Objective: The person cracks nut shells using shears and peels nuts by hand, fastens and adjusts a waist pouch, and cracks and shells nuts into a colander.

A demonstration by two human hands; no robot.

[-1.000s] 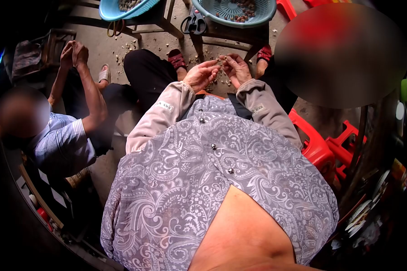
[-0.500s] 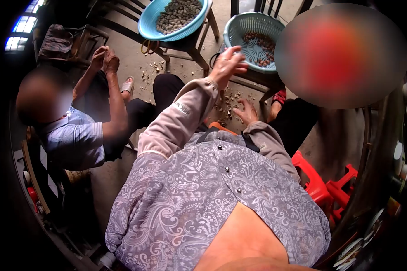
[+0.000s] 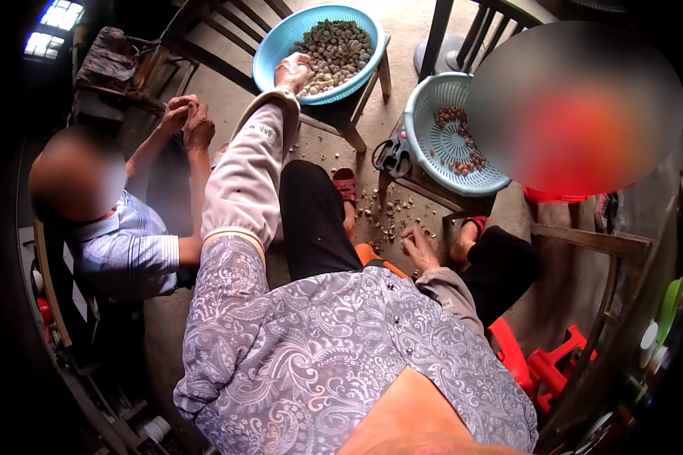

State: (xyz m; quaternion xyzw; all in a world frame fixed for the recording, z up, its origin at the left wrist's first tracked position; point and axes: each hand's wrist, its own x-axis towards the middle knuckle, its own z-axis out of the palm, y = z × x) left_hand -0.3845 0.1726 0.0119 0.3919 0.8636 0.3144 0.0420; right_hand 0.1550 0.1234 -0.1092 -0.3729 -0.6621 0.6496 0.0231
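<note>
My left hand [image 3: 291, 72] reaches into the near-left side of a light-blue plastic basin [image 3: 261, 64]. Its fingers are curled at the edge of a heap of small grey-brown nuts or seeds [image 3: 341, 49]; what they hold, if anything, is hidden. Above my lap, my right hand [image 3: 421, 249] has thumb and fingers drawn together, with anything between them too small to name. A pale-blue slotted basket [image 3: 421, 121] sits ahead of it, with reddish-brown nuts or seeds [image 3: 470, 161] scattered inside. Dark-handled scissors [image 3: 394, 155] lie beside that basket's left rim.
Wooden chairs [image 3: 349, 129] support the basin and basket. Shell bits [image 3: 395, 216] litter the floor near my red sandals [image 3: 344, 184]. A seated person [image 3: 125, 246] at left holds both hands together. Another person in red [image 3: 569, 144] is at right. Red plastic stools [image 3: 561, 364] stand behind right.
My left hand has moved left and forward, from near the basket into the basin. My right hand's fingers have drawn together. The view has shifted, so the scissors show more fully.
</note>
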